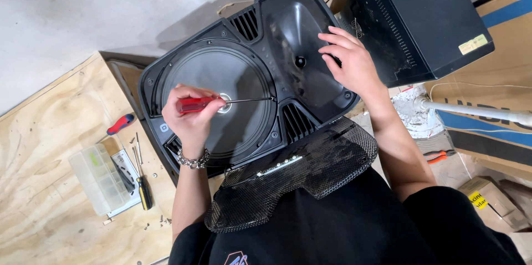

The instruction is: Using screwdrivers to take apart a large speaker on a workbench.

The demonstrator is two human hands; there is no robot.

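A black loudspeaker cabinet (pixel 255 32) lies face up in front of me, its round woofer cone (pixel 244 85) and horn opening (pixel 296 37) exposed. My left hand (pixel 191 112) grips a red-handled screwdriver (pixel 197 104) lying across the cone, its thin shaft tip at the woofer's right rim. My right hand (pixel 349 62) rests flat on the cabinet's right edge beside the horn. The black metal mesh grille (pixel 310 168) rests against my lap, off the cabinet.
A plywood board (pixel 50 159) at the left carries a clear plastic parts box (pixel 100 179), a yellow-and-black screwdriver (pixel 143 187), a red-and-blue-handled tool (pixel 121 124) and loose screws. A second black cabinet (pixel 421 15) stands at the upper right, with cardboard boxes (pixel 499 93) and orange-handled pliers (pixel 438 157) beside it.
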